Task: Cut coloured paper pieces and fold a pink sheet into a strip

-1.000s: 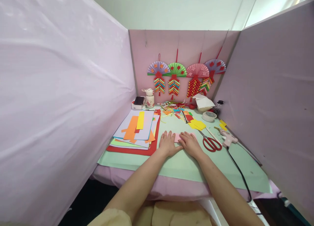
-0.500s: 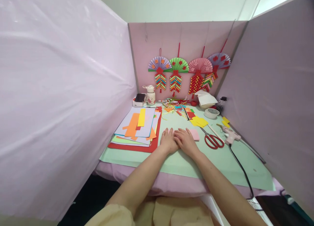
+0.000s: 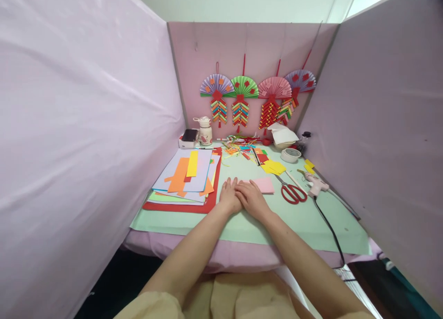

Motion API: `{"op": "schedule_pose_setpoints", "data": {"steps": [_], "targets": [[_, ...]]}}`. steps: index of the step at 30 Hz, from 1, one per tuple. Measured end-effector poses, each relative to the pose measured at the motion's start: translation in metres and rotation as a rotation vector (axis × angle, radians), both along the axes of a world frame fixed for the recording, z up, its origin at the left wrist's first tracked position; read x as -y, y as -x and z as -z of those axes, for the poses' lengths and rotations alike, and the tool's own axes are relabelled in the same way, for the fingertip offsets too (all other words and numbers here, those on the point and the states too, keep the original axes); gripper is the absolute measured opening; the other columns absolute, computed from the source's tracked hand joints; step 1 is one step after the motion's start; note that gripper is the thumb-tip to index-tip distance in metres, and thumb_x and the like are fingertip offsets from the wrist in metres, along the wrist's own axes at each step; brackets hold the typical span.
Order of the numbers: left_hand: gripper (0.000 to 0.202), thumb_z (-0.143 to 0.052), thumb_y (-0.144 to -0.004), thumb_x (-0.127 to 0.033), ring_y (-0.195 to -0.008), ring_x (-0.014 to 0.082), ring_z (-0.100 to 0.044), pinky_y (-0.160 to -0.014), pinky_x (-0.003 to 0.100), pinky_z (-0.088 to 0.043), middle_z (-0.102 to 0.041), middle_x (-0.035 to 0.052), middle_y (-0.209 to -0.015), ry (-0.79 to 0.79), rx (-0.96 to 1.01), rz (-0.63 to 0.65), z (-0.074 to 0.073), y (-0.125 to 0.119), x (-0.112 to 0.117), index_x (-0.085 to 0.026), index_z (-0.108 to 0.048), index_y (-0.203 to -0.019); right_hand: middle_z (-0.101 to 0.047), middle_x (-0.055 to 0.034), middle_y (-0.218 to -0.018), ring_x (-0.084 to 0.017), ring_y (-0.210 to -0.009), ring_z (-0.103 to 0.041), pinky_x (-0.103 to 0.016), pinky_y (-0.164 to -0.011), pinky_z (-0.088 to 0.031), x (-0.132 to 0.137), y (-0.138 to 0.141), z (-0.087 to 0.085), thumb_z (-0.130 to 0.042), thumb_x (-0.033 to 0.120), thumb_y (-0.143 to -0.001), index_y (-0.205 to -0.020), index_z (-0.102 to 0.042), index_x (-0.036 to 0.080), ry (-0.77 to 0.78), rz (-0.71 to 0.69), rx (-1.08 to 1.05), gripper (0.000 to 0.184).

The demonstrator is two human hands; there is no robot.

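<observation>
Left bare hand [image 3: 230, 198]: rests palm down at the hidden left end of the pink paper, grip released, fingers extended.
Right bare hand [image 3: 254, 200]: lies across the strip with its fingertips overlapping the left hand, grip likewise loose, fingers straight.
Pink rectangular paper strip [image 3: 265, 185]: lies flat on the mint-green covered surface [image 3: 311, 231], partly beneath the hands, its right end in plain sight.
Stack of coloured paper sheets [image 3: 203, 171]: spreads to the left over a red sheet [image 3: 180, 208], topped by orange and yellow strips.
Red-handled metal scissors [image 3: 286, 185]: lie right of the pink paper, apart from it, blades toward the yellow paper pieces [image 3: 275, 167].
Pale pink glue gun [image 3: 317, 186]: sits farther right, its black cord trailing off the near edge.
Pink back panel [image 3: 221, 42]: carries four pleated paper fans [image 3: 275, 87] with layered paper tails, above a heap of paper scraps [image 3: 238, 146].
</observation>
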State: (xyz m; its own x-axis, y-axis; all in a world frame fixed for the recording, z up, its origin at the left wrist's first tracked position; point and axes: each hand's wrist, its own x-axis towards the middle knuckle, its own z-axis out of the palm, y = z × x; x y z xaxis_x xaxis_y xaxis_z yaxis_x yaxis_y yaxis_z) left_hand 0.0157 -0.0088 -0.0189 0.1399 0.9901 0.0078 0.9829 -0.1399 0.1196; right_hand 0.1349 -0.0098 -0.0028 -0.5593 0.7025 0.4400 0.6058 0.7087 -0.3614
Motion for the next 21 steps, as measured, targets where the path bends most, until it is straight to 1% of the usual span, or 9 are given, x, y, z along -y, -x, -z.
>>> {"op": "schedule_pose_setpoints", "data": {"steps": [3, 6, 8, 10, 12, 17, 21], "targets": [[0.067, -0.031, -0.086, -0.043, -0.141, 0.0326, -0.007, -0.114, 0.046, -0.006, -0.018, 0.0074, -0.154, -0.018, 0.015, 0.001, 0.0, 0.001, 0.001, -0.017, -0.023, -0.146, -0.062, -0.005, -0.122, -0.016, -0.115, -0.05, -0.039, -0.107, -0.025, -0.005, -0.006, 0.003, -0.034, 0.025, -0.093, -0.116, -0.058, 0.022, 0.023, 0.063, 0.04, 0.034], [0.07, -0.033, -0.084, -0.048, -0.14, 0.033, -0.01, -0.113, 0.045, -0.007, -0.02, 0.0104, -0.153, -0.037, 0.028, 0.001, 0.0, 0.002, 0.002, -0.015, -0.025, -0.145, -0.057, -0.0077, -0.128, -0.018, -0.119, -0.048, -0.039, -0.106, -0.026, -0.011, -0.014, 0.007, -0.032, 0.025, -0.094, -0.124, -0.053, 0.02, 0.047, 0.111, 0.086, 0.037], [0.076, -0.033, -0.082, -0.057, -0.14, 0.0332, -0.01, -0.113, 0.045, -0.007, -0.02, 0.0109, -0.153, -0.046, 0.035, 0.001, -0.001, 0.002, 0.002, -0.015, -0.025, -0.145, -0.052, -0.0099, -0.135, -0.02, -0.126, -0.043, -0.042, -0.107, -0.024, -0.015, -0.02, 0.01, -0.031, 0.028, -0.094, -0.129, -0.049, 0.018, 0.072, 0.14, 0.13, 0.04], [0.082, -0.03, -0.08, -0.065, -0.14, 0.0336, -0.01, -0.113, 0.045, -0.007, -0.02, 0.0106, -0.153, -0.044, 0.041, 0.001, -0.001, 0.002, 0.002, -0.016, -0.025, -0.145, -0.048, -0.0109, -0.139, -0.023, -0.131, -0.037, -0.045, -0.107, -0.023, -0.018, -0.026, 0.013, -0.03, 0.03, -0.095, -0.13, -0.049, 0.017, 0.1, 0.161, 0.177, 0.042], [0.085, -0.027, -0.079, -0.07, -0.14, 0.0336, -0.009, -0.113, 0.045, -0.007, -0.019, 0.0102, -0.154, -0.034, 0.043, -0.002, -0.001, 0.002, 0.001, -0.016, -0.025, -0.145, -0.046, -0.0106, -0.14, -0.024, -0.132, -0.035, -0.046, -0.107, -0.023, -0.018, -0.03, 0.015, -0.029, 0.031, -0.095, -0.129, -0.05, 0.018, 0.125, 0.18, 0.217, 0.042], [0.084, -0.026, -0.08, -0.07, -0.141, 0.0336, -0.009, -0.113, 0.045, -0.008, -0.019, 0.0104, -0.154, -0.014, 0.043, -0.007, -0.006, 0.001, 0.003, -0.016, -0.026, -0.145, -0.044, -0.009, -0.142, -0.024, -0.133, -0.034, -0.047, -0.107, -0.022, -0.015, -0.032, 0.014, -0.028, 0.035, -0.096, -0.131, -0.048, 0.02, 0.15, 0.226, 0.262, 0.043], [0.083, -0.029, -0.08, -0.069, -0.14, 0.0343, -0.013, -0.112, 0.046, -0.012, -0.021, 0.0119, -0.153, 0.018, 0.017, 0.01, -0.015, 0.003, 0.003, -0.016, -0.026, -0.144, -0.043, -0.0081, -0.142, -0.023, -0.133, -0.034, -0.047, -0.107, -0.023, -0.015, -0.031, 0.013, -0.027, 0.035, -0.096, -0.131, -0.048, 0.021, 0.154, 0.233, 0.275, 0.043]]}}
